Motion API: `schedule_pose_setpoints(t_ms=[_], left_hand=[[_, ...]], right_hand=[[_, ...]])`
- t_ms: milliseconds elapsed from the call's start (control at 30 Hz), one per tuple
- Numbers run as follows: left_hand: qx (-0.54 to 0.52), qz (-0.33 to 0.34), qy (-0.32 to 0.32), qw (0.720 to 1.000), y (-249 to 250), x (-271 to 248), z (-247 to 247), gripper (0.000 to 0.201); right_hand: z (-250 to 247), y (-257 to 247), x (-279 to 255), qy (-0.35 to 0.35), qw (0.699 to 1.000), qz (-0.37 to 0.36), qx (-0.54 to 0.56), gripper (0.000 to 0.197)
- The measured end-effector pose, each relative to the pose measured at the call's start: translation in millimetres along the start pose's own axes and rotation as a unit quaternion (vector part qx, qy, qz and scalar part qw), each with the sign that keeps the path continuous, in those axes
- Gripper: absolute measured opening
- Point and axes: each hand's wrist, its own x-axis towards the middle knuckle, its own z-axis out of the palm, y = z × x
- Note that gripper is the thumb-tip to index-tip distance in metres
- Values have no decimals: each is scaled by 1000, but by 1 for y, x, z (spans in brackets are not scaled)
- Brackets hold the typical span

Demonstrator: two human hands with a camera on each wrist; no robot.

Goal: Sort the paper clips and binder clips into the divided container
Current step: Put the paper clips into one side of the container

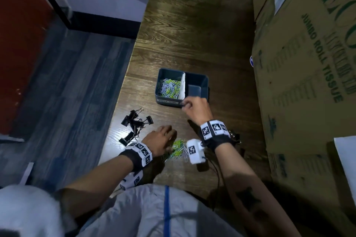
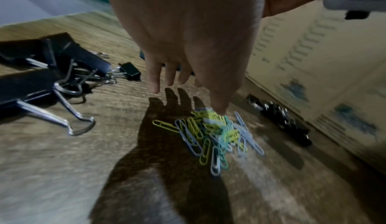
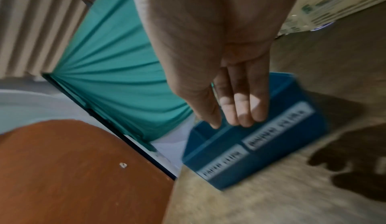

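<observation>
On the wooden table (image 1: pixel 192 34), your spread left hand (image 1: pixel 160 140) should pinch the paper clips (image 2: pixel 215 133) under its fingertips, while your right hand (image 1: pixel 194 107), fingers loose, steadies the divided container (image 1: pixel 167 102).

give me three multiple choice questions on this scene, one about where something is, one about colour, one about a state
1. Where does the pile of loose paper clips lie?
A. on the desk under the left hand
B. on the blue floor
C. on top of the cardboard box

2. What colour are the binder clips on the desk?
A. red
B. black
C. white

3. What is in the right compartment of the container?
A. it is full of paper clips
B. it is packed with binder clips
C. no clips show in it

Answers:
1 A: the left wrist view shows the left hand just above the pile on the wooden desk.
2 B: the head view shows black bodies with silver wire handles.
3 C: in the head view only the left compartment holds paper clips; the right hand is at the container's near wall.
</observation>
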Motion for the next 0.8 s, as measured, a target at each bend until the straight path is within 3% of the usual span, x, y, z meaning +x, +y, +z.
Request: schedule_pose_setpoints(t_ms=[167,333,500,633,800], left_hand=[[99,87,-40,990,19,1,25,86],[114,130,-30,984,19,-14,33,73],[52,73,68,994,-6,-34,36,66],[-55,-4,58,997,-19,-42,36,74],[-134,-38,40,989,-9,-32,36,82]], right_hand=[[50,67,-50,-130,979,92,-124,31],[102,94,-100,-151,962,13,-227,56],[120,108,-126,-80,984,-68,-143,65],[111,115,-129,-35,997,26,-63,74],[115,104,-123,-90,992,53,-67,90]])
